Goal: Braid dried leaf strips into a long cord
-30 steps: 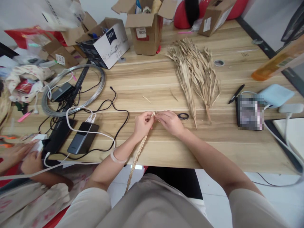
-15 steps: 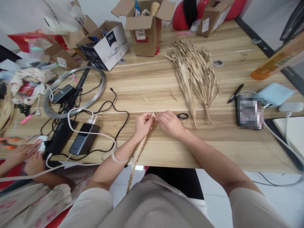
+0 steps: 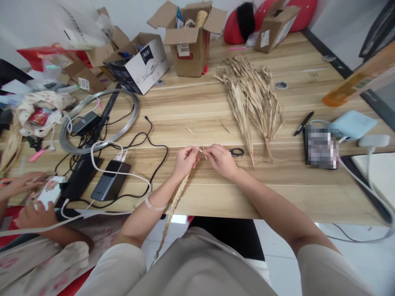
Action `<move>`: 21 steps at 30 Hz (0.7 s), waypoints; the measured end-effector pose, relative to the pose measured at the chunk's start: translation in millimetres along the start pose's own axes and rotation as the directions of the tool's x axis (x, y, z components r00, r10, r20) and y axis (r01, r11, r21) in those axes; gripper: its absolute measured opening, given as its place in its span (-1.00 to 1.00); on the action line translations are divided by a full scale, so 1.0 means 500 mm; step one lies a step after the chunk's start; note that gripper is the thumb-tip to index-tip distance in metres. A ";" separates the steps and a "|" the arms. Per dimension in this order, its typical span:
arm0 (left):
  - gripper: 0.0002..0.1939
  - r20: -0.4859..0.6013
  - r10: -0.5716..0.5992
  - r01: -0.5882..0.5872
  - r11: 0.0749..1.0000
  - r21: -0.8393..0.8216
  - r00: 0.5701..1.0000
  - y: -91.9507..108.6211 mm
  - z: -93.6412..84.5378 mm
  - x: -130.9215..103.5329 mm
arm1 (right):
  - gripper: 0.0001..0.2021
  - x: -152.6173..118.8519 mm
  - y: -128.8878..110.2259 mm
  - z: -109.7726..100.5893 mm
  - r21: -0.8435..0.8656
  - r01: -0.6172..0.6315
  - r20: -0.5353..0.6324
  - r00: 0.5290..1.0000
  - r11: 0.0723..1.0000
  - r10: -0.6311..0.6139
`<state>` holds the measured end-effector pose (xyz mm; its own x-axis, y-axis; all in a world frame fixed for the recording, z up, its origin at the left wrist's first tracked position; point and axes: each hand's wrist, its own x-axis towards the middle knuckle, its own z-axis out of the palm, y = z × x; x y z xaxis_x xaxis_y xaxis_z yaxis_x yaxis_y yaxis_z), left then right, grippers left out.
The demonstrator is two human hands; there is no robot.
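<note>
Left hand [image 3: 185, 162] pinches the far end of a pale braided strip [image 3: 176, 198], its tail hanging past the near edge of the table [image 3: 216, 201] | right hand [image 3: 220, 160] grasps a thin strand [image 3: 205, 155] just to the right | risk: a slack left pinch could let the strip unravel; a hard tug could snap the seemingly dry strand

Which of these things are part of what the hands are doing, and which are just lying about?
Part of it, seemingly:
- plaited strip, in the left hand
- pale strand, at the right hand
- dried leaves, probably

Apparently lying about:
- black pen
- grey power bank
- open cardboard box
</note>
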<state>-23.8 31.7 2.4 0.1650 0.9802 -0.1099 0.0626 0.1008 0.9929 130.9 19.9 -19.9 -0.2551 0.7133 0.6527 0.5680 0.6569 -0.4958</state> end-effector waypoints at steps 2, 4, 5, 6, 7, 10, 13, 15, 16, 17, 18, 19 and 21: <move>-0.61 0.018 0.011 -0.011 1.000 -0.009 1.000 -0.003 -0.001 0.002 | -0.82 -0.001 0.000 0.001 -0.020 0.009 0.023 1.000 1.000 -0.009; -0.59 0.033 0.015 -0.014 1.000 -0.023 0.999 -0.007 -0.001 0.005 | -0.81 -0.001 -0.001 0.001 -0.038 0.007 0.053 0.999 0.999 -0.005; -0.59 0.035 0.013 -0.012 0.999 -0.035 0.999 -0.009 -0.002 0.007 | -0.80 0.000 -0.003 0.001 -0.034 -0.002 0.065 0.998 0.999 0.004; -0.59 0.034 0.010 -0.009 0.999 -0.049 0.999 -0.011 -0.003 0.009 | -0.80 0.001 -0.006 0.001 -0.014 -0.021 0.069 0.997 1.000 0.022; -0.59 0.036 0.005 -0.003 0.998 -0.063 0.999 -0.012 -0.003 0.011 | -0.79 0.002 -0.009 0.001 0.025 -0.054 0.064 0.997 0.998 0.053; -0.61 0.056 -0.019 0.024 0.996 -0.089 0.998 -0.011 -0.006 0.014 | -0.81 0.010 -0.016 -0.004 0.267 -0.279 0.045 0.960 0.923 0.277; -0.59 0.098 -0.052 0.061 0.994 -0.087 0.994 -0.004 -0.007 0.012 | -0.76 0.021 -0.013 -0.009 0.576 -0.522 0.189 0.834 0.629 0.519; -0.56 0.122 -0.063 0.073 0.994 -0.082 0.990 0.000 -0.006 0.010 | -0.72 0.026 -0.006 -0.011 0.698 -0.580 0.307 0.772 0.420 0.556; -0.55 0.131 -0.065 0.076 0.994 -0.076 0.989 0.002 -0.005 0.009 | -0.70 0.028 -0.002 -0.012 0.731 -0.590 0.347 0.754 0.344 0.557; -0.54 0.137 -0.068 0.077 0.995 -0.067 0.988 0.003 -0.005 0.007 | -0.69 0.029 0.001 -0.012 0.751 -0.596 0.376 0.740 0.285 0.557; -0.54 0.144 -0.069 0.078 0.995 -0.058 0.987 0.003 -0.004 0.006 | -0.69 0.030 0.003 -0.012 0.763 -0.600 0.397 0.728 0.240 0.559; -0.54 0.149 -0.070 0.078 0.996 -0.048 0.986 0.004 -0.003 0.005 | -0.68 0.030 0.005 -0.012 0.770 -0.604 0.410 0.717 0.207 0.564; -0.53 0.158 -0.070 0.076 0.996 -0.034 0.985 0.004 -0.002 0.003 | -0.68 0.030 0.004 -0.011 0.774 -0.607 0.412 0.697 0.177 0.586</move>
<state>-24.5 33.7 4.0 0.3134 0.9315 -0.1848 0.0413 0.1811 0.9826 132.5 30.8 -7.9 -0.1675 0.9832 -0.0719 -0.3503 -0.1275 -0.9279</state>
